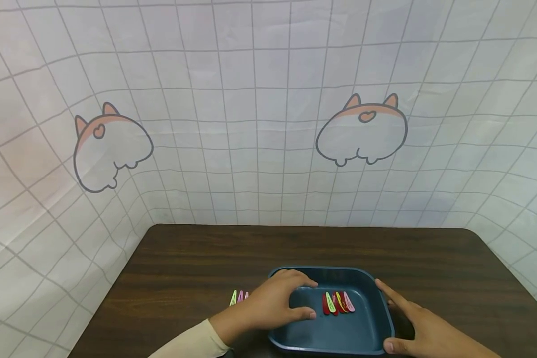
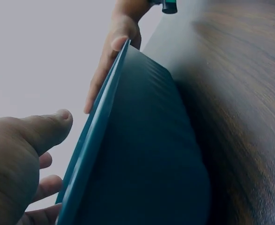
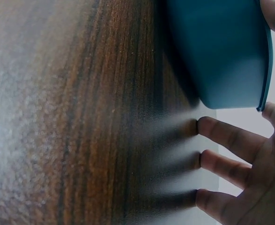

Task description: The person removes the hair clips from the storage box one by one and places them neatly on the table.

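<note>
A blue rectangular tray point(image 1: 313, 339) stands on the table. Inside it, snap hair clips lie in a row: several red ones, a green one point(image 1: 330, 302), a yellow one point(image 1: 339, 301) and a pink one point(image 1: 348, 301). My left hand point(image 1: 275, 301) reaches over the tray's left side, thumb and fingers apart, nothing between them. To the right, my right hand point(image 1: 429, 334) has thumb and index finger at the rim; in the right wrist view its other fingers point(image 3: 228, 138) are spread, tips on the table. Left of the tray, a green clip point(image 1: 233, 298) and pink clips point(image 1: 240, 297) show, partly hidden by my left hand.
The dark wooden table point(image 1: 197, 258) has rounded far corners. A white gridded curtain point(image 1: 268, 199) with cartoon animal drawings hangs behind it and along both sides. In the left wrist view a dark object with a green patch point(image 2: 169, 6) shows at the top.
</note>
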Demonstrator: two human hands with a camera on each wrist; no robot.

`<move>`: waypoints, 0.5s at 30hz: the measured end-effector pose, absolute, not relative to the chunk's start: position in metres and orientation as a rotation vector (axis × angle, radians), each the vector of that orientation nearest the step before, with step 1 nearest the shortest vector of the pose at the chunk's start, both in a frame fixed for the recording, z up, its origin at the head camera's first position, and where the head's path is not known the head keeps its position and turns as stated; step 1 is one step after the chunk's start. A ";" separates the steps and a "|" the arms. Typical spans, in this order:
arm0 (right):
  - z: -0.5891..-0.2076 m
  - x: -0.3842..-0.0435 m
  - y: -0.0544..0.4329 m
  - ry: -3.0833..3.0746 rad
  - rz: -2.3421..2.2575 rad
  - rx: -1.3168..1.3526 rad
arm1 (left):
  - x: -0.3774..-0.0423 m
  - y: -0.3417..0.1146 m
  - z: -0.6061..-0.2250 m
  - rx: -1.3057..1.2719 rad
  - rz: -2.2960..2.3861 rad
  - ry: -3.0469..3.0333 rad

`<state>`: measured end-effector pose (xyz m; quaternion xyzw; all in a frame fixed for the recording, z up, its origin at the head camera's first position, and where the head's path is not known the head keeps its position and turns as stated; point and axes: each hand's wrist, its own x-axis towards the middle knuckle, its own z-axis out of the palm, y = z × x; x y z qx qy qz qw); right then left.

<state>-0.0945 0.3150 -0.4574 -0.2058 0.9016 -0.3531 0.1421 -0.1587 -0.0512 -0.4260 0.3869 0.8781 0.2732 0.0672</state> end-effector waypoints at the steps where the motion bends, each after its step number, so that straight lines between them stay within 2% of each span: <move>1: -0.457 -0.095 0.315 2.598 -1.022 -0.588 | -0.159 -0.050 -0.426 1.164 0.820 2.647; 15: -0.456 -0.095 0.315 2.633 -0.972 -0.610 | -0.160 -0.033 -0.434 1.121 0.750 2.720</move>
